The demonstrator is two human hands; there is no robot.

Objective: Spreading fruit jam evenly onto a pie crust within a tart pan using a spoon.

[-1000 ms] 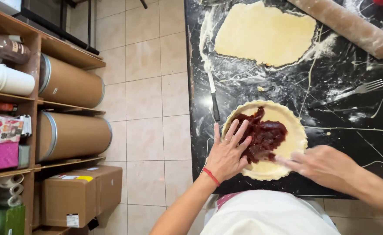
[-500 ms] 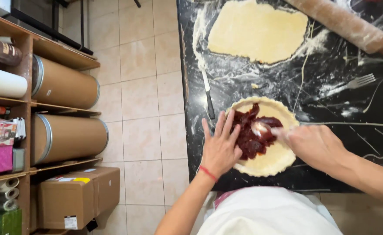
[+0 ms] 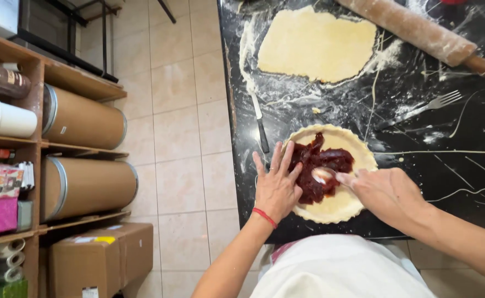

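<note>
A round tart shell [image 3: 346, 205] of pale dough sits near the front edge of the black floured counter [image 3: 446, 160]. Dark red jam filling [image 3: 317, 165] covers its left and middle part. My left hand [image 3: 276, 186] lies flat with fingers spread against the shell's left rim. My right hand [image 3: 386, 193] holds a metal spoon [image 3: 324, 175] whose bowl rests in the jam.
A rolled sheet of dough [image 3: 315, 44] lies at the back, beside a wooden rolling pin [image 3: 419, 30]. A knife [image 3: 260, 124] lies left of the tart, a fork [image 3: 424, 106] to its right. Shelves with cardboard drums [image 3: 82, 118] and boxes [image 3: 96, 259] stand across the tiled floor.
My right hand has moved left over the tart, bringing the spoon into the jam. My left hand has stayed against the rim. The view has shifted slightly.
</note>
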